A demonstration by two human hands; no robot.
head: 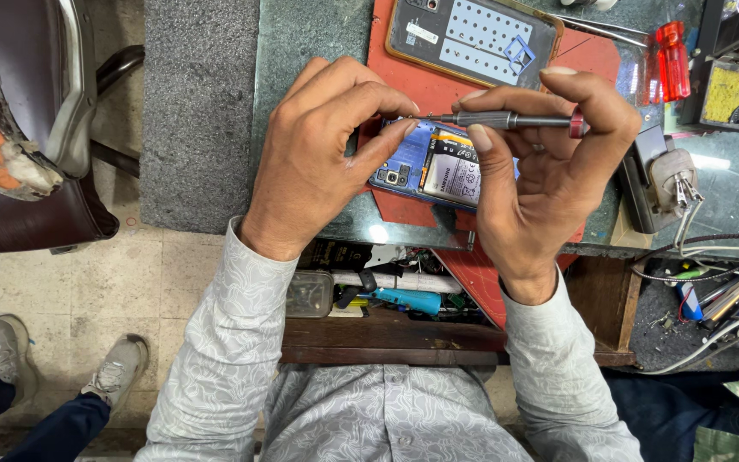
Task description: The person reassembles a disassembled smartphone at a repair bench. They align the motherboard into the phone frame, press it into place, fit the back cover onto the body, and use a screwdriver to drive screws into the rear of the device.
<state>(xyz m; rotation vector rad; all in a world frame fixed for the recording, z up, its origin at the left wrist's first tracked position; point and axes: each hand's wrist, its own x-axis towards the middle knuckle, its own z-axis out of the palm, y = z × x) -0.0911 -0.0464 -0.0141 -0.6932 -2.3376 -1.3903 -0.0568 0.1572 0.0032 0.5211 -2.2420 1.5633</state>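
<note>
While pinching the tip end of a slim grey screwdriver (506, 120), left hand (322, 158) over opened blue phone (438, 171) on red mat (412, 85); right hand (549, 162) gripping knurled shaft, red cap against forefinger. Phone partly hidden under both hands, white battery label showing. Above: perforated grey screw tray (472, 36), red-handled tool (671, 60), yellow sponge holder (727, 94). Below: cluttered open drawer (387, 295).
</note>
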